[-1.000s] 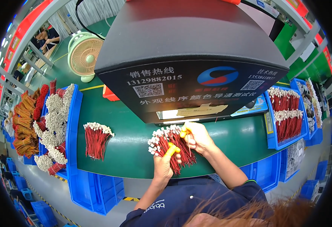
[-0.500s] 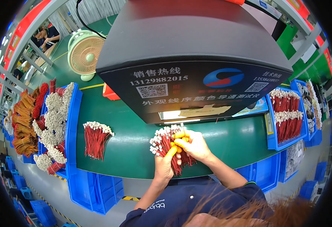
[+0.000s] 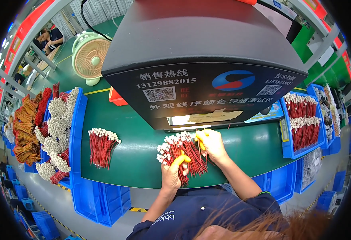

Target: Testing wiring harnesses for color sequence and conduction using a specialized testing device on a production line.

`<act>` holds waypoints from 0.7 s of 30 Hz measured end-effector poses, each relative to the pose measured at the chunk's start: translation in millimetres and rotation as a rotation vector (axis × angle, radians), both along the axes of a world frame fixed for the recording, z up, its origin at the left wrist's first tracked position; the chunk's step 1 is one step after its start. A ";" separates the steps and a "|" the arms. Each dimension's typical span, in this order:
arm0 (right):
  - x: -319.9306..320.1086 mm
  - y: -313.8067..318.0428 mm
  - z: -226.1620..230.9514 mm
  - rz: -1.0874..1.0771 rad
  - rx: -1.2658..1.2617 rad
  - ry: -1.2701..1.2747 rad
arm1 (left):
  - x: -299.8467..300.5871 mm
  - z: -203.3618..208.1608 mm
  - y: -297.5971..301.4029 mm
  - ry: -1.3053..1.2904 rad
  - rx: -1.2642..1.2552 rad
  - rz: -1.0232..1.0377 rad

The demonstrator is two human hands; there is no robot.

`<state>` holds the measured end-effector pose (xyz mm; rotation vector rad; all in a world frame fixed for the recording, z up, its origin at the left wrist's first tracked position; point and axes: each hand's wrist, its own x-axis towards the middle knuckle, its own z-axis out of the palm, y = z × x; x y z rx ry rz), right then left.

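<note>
A spread bunch of red wires with white connectors (image 3: 191, 154) lies on the green tabletop in front of me. My left hand (image 3: 174, 171), with yellow finger covers, is closed around the wires at the bunch's left side. At its right edge, my right hand (image 3: 213, 146) pinches a thin red wire between covered thumb and forefinger; the fingers hide most of that wire. A second bunch of red wires (image 3: 101, 149) lies apart to the left, white connectors pointing away from me.
A large black machine (image 3: 207, 86) overhangs the table's far side, its lit opening above the wires. Blue bins (image 3: 78, 136) of wire bundles stand left; another blue bin (image 3: 290, 146) holds red wires at right. A green fan (image 3: 90, 58) stands behind, near a red tray (image 3: 116, 98).
My right hand has moved right, away from my left hand, to the bunch's right edge. My left hand stays around the wires, and the bunch looks slightly more spread.
</note>
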<state>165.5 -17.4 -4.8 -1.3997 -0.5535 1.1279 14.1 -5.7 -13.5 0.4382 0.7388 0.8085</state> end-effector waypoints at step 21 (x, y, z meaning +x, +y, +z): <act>2.7 -0.4 6.5 0.161 0.079 0.446 | -2.6 -0.4 -0.2 0.025 -0.015 0.075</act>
